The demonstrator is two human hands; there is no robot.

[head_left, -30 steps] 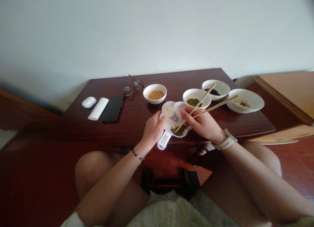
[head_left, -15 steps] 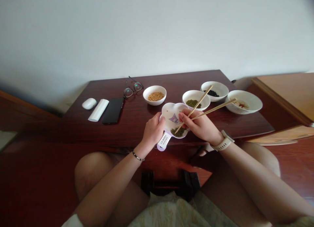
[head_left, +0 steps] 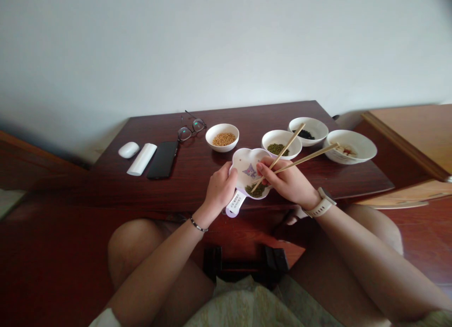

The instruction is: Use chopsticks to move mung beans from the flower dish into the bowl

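Note:
My left hand [head_left: 221, 186] grips the left side of a white, flower-shaped dish [head_left: 243, 160] with a lilac rim, a cartoon print and a short handle bearing a barcode label. Green beans [head_left: 256, 190] lie in the lobe nearest me. In my right hand [head_left: 286, 181] is a pair of wooden chopsticks [head_left: 289, 141], closed between the fingers, with tips down among those beans. Just beyond the dish stands a white bowl [head_left: 264, 139] of green beans. Whether the chopsticks pinch a bean is too small to tell.
On the dark wooden table [head_left: 247, 120] are a bowl of yellow beans [head_left: 223, 139], a bowl of black beans [head_left: 305, 133] and a larger bowl [head_left: 367, 148] with pale and reddish pieces. To the left lie glasses [head_left: 192, 129], a phone [head_left: 163, 160], a white case [head_left: 142, 159] and a rounded white case [head_left: 128, 150].
Hardly anything differs. Both hands keep their hold on the dish and the chopsticks, and the tips stay among the green beans with only a slight shift.

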